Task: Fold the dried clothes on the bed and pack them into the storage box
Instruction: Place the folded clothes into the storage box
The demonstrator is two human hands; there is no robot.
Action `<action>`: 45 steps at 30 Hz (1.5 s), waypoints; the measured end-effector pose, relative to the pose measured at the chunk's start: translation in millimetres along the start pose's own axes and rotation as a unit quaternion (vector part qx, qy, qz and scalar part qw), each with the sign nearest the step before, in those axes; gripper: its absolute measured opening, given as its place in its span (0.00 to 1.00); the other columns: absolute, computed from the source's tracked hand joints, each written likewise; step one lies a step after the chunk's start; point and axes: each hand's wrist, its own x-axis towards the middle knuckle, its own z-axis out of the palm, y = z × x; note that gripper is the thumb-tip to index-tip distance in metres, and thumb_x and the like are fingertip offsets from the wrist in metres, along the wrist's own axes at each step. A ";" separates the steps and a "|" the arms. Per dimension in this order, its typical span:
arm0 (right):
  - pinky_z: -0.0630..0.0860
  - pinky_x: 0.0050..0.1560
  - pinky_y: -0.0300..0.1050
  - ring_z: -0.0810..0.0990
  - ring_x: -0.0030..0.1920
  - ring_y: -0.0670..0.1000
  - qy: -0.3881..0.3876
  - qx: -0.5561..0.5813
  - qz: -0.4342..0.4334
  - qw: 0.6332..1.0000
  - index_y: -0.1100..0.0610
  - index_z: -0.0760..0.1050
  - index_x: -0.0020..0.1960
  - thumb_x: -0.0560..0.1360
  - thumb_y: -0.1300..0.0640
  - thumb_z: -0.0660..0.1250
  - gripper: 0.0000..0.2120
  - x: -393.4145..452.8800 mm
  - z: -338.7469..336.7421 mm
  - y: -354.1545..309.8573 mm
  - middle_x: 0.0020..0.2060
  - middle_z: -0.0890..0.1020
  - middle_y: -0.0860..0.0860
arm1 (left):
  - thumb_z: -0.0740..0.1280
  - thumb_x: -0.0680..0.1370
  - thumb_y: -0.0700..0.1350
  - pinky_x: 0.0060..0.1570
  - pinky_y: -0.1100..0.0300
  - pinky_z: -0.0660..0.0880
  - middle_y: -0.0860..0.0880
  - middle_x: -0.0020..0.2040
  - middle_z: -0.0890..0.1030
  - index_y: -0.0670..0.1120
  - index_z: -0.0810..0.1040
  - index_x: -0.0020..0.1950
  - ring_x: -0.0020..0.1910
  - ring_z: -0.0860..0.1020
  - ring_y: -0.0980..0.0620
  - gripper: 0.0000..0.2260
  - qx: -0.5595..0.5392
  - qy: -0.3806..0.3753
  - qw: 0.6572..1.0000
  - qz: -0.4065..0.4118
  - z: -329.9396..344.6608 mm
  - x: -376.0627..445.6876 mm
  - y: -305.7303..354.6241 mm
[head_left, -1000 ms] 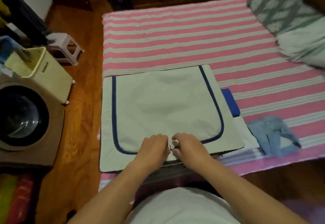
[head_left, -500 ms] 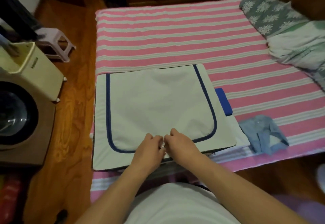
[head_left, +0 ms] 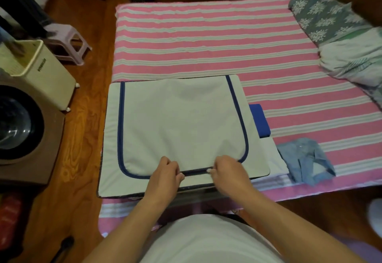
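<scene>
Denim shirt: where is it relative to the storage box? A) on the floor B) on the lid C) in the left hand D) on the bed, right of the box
D: the denim shirt lies crumpled on the striped bed, right of the storage box.

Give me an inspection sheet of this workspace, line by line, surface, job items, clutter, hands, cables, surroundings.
Surface: bed with pink and white striped sheet.
Job's things: flat white storage box with blue zip trim at the near edge; denim shirt crumpled to its right; blue folded cloth beside the box.
Clutter: bedding pile at far right.
Hands: left hand and right hand pinch along the front zip line, apart.
Cables: nothing seen.
Surroundings: washing machine, cream hamper, plastic stool, wooden floor.
</scene>
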 end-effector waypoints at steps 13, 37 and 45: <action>0.69 0.39 0.47 0.75 0.41 0.58 0.039 -0.147 -0.074 0.986 0.57 0.76 0.48 0.80 0.56 0.65 0.05 225.9 -151.3 77.8 0.45 0.79 0.55 | 0.68 0.81 0.43 0.44 0.63 0.74 0.58 0.49 0.71 0.52 0.75 0.44 0.44 0.76 0.59 0.08 -0.020 -0.031 0.998 -0.049 -1.5 -4.3 -4.2; 0.71 0.46 0.43 0.75 0.45 0.49 -0.091 0.037 -0.348 0.932 0.51 0.80 0.48 0.74 0.54 0.73 0.04 58.0 1.2 -51.4 0.41 0.79 0.46 | 0.65 0.83 0.46 0.51 0.52 0.78 0.52 0.44 0.80 0.51 0.76 0.49 0.45 0.78 0.49 0.04 0.110 0.021 0.977 -0.184 -33.7 -8.8 24.5; 0.76 0.41 0.36 0.79 0.39 0.41 -0.153 0.062 -0.216 0.962 0.46 0.80 0.39 0.70 0.53 0.73 0.03 50.6 -8.8 -67.0 0.37 0.81 0.41 | 0.69 0.79 0.41 0.45 0.53 0.69 0.50 0.45 0.75 0.49 0.75 0.48 0.45 0.72 0.49 0.04 0.263 0.100 0.960 -0.016 -144.5 1.4 -99.2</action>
